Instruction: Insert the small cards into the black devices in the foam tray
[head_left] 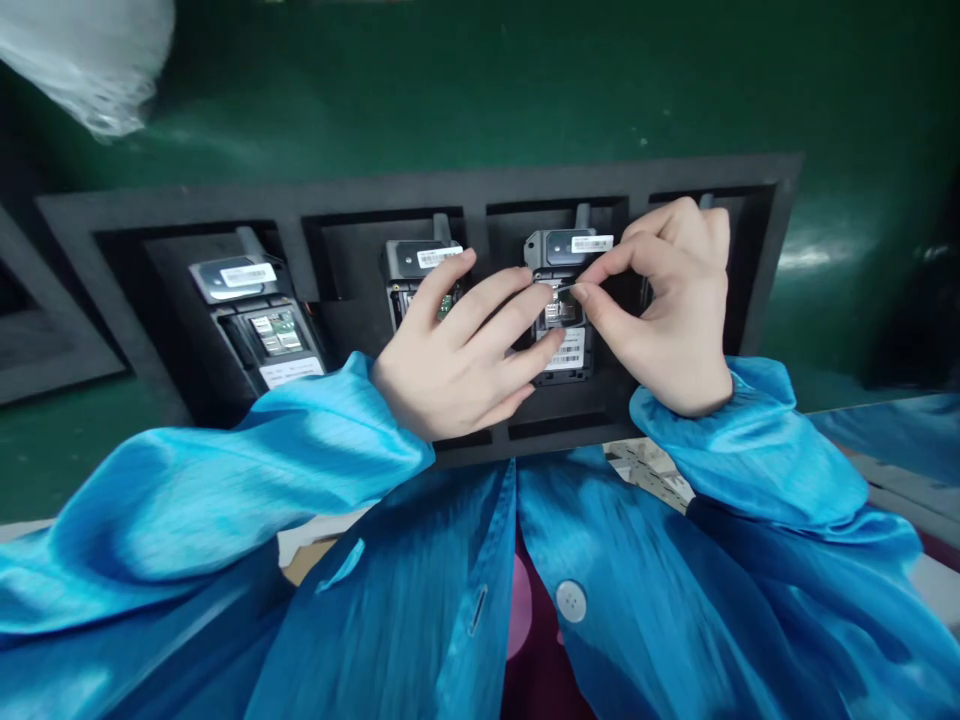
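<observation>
A black foam tray (480, 185) lies on the green table with several pockets, each holding a dark electronic device. My left hand (457, 345) rests flat over the pocket divider, its fingertips on the third device (564, 258) and partly covering the second device (417, 258). My right hand (667, 300) pinches a tiny part between thumb and forefinger right over the open middle of the third device, touching my left fingertips. The part is too small to make out. A first device (251, 310) sits untouched in the left pocket.
The green table surface (480, 90) stretches beyond the tray. A white plastic bag (90, 55) lies at the top left. Another dark foam tray (45, 340) edges in at the left. My blue coat sleeves fill the foreground.
</observation>
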